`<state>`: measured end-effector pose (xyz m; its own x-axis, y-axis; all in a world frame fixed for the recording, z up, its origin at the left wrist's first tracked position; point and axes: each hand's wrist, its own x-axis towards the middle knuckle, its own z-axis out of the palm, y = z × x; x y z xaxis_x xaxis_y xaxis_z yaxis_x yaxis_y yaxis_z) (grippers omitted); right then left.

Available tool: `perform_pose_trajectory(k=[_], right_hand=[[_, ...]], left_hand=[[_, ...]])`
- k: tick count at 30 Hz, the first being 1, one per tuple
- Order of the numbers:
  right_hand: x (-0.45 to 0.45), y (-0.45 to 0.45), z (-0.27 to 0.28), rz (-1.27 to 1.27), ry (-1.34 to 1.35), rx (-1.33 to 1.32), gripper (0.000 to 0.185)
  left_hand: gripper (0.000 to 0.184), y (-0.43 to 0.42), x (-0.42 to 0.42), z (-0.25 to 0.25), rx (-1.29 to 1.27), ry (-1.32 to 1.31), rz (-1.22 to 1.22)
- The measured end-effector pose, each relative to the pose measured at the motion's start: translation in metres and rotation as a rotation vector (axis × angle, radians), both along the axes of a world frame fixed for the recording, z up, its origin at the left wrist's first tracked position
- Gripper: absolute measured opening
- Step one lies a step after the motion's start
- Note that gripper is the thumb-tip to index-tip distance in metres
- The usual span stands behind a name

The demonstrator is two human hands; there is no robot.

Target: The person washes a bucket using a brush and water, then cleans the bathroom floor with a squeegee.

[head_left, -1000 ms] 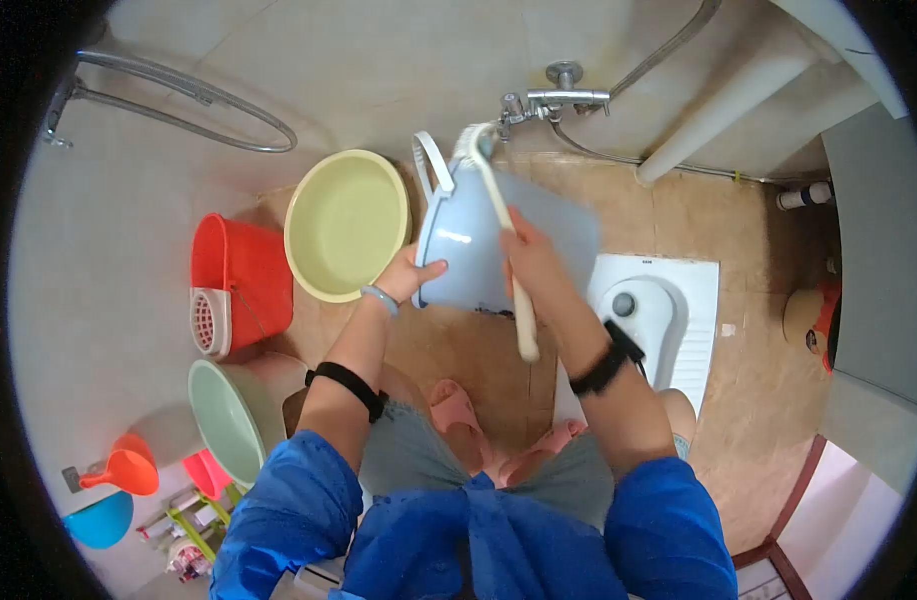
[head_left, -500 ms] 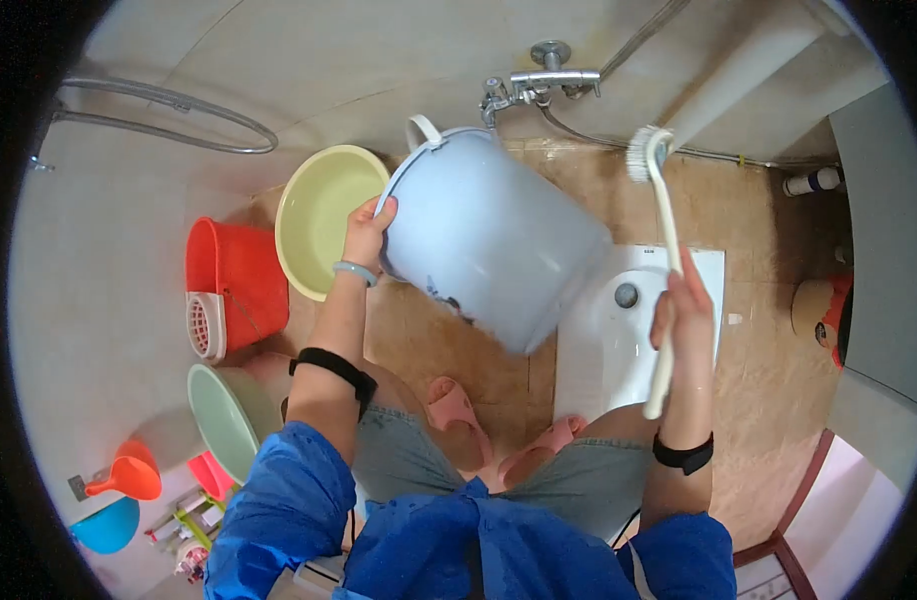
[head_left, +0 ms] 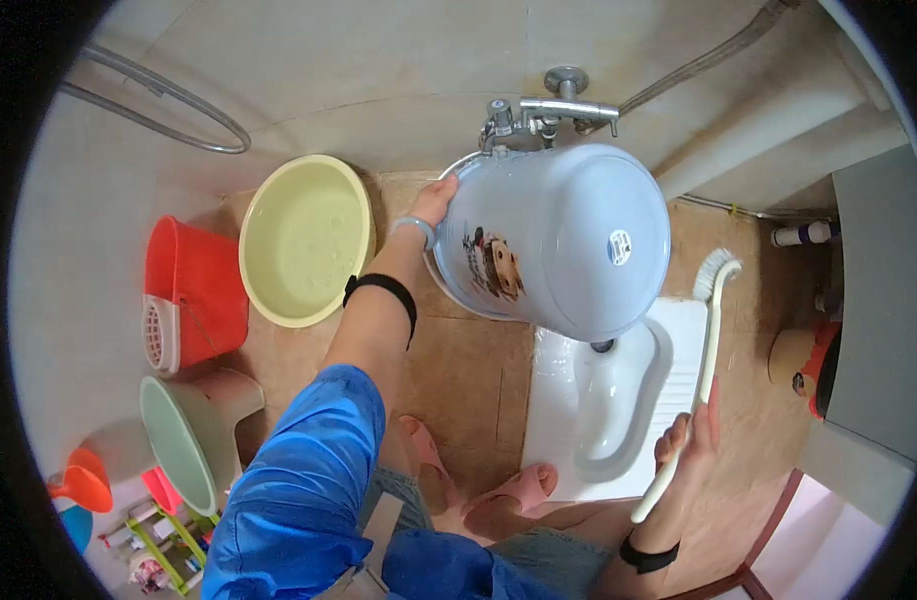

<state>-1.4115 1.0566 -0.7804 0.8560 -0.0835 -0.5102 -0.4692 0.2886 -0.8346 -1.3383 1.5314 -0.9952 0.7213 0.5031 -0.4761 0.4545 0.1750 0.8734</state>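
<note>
A light blue bucket [head_left: 569,240] lies tipped on its side in the air below the wall tap, its base turned to the right and a cartoon print on its side. At its left, my left hand [head_left: 434,205] grips the rim. My right hand [head_left: 691,440] is closed round the handle of a long white brush [head_left: 714,330], whose bristles point up, right of the bucket. Beneath the bucket's base is the white squat toilet [head_left: 609,400], its drain hole partly covered.
A pale yellow basin [head_left: 309,240] and a red mop bucket [head_left: 214,290] stand at left, above a green basin [head_left: 179,440]. The metal tap [head_left: 569,108] juts from the wall. Pink slippers [head_left: 524,487] are on the feet. A grey cabinet [head_left: 884,300] is at right.
The bucket has moved right and turned so its base and print show. My right hand has gone down with the brush, away from the bucket where it was a second ago.
</note>
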Motion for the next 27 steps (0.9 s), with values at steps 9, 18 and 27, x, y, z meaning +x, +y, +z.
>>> perform_pose_trajectory(k=[9,18,27], right_hand=[[-0.012,-0.022,-0.012,-0.024,-0.062,0.095,0.05],[0.003,0.019,-0.001,0.074,-0.021,0.043,0.05],[0.012,0.027,-0.011,0.196,-0.017,0.054,0.05]], left_hand=[[0.029,0.033,-0.014,-0.041,-0.012,0.109,0.009],[0.032,0.055,-0.126,-0.129,-0.281,0.182,0.271],[0.032,0.011,-0.062,-0.039,0.526,0.281,-0.27]])
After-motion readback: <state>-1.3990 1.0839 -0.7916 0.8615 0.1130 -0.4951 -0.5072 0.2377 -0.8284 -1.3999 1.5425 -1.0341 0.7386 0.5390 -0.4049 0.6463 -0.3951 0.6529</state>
